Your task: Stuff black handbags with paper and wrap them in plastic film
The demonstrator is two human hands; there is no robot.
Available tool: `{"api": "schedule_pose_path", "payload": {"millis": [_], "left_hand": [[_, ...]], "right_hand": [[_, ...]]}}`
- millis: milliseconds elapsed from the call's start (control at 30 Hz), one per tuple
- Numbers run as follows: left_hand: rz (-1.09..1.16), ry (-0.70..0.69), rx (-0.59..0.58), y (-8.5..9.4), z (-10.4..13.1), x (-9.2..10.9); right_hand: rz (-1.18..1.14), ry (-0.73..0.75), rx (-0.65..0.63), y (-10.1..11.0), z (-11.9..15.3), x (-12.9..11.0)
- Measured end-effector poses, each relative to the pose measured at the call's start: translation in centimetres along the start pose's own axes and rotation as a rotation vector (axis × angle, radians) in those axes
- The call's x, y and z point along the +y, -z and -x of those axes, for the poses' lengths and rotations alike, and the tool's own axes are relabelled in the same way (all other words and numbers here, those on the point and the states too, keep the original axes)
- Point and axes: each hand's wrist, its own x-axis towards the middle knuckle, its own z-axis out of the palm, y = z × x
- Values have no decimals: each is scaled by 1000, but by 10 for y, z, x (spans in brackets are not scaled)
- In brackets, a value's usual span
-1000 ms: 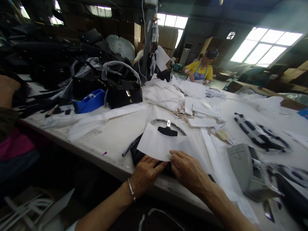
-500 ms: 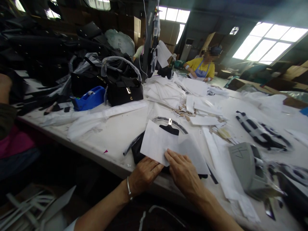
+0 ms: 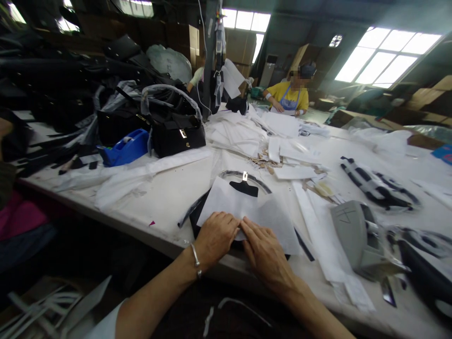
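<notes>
A black bag [image 3: 195,223] lies at the table's front edge, mostly covered by white sheets [image 3: 278,217]. Its black flap tab with a gold clasp [image 3: 245,176] shows above the paper, and a wrapped handle curves behind. My left hand [image 3: 217,235] rests on the left part of the paper, fingers bent together, their tips hidden at the fold near the middle. Beside it, my right hand [image 3: 263,245] lies on the paper with fingers stretched forward, its index fingertip close to the left fingers.
On the left stand a blue tape dispenser [image 3: 129,148] and a finished black bag [image 3: 179,136]. A grey dispenser [image 3: 356,235] sits at right beside long white strips [image 3: 318,230]. Paper sheets [image 3: 236,132] are piled behind. Across the table is a person in yellow [image 3: 280,89].
My left hand has moved up from the paper's lower edge onto the paper, closer to my right hand. The paper's left part now lies flatter and lower. The view has shifted slightly.
</notes>
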Motion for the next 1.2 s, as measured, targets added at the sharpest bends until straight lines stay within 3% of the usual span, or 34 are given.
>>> {"api": "schedule_pose_path", "payload": {"millis": [67,200,433,633,800,1000,1200], "left_hand": [[-36,10,-88,-2,-2,-2],[-96,-9,-125,1,1,0],[-153,-97,-172,0,-2,7],[-118,-151,-247,-6,-16,10],[115,-58,-287,-1,-20,-11],[429,147,-111,-7,-14,-20],[309,37,-172,-8,-11,-14]], "right_hand": [[-107,-67,17,2,0,1],[-297,-210,29,4,-3,5],[-331,-241,6,1,-10,8],[-275,-349,-175,12,-35,17],[-329,-485,-280,19,-50,20],[-203,-363,-283,16,-45,21],[-43,-277,-331,19,-40,17]]}}
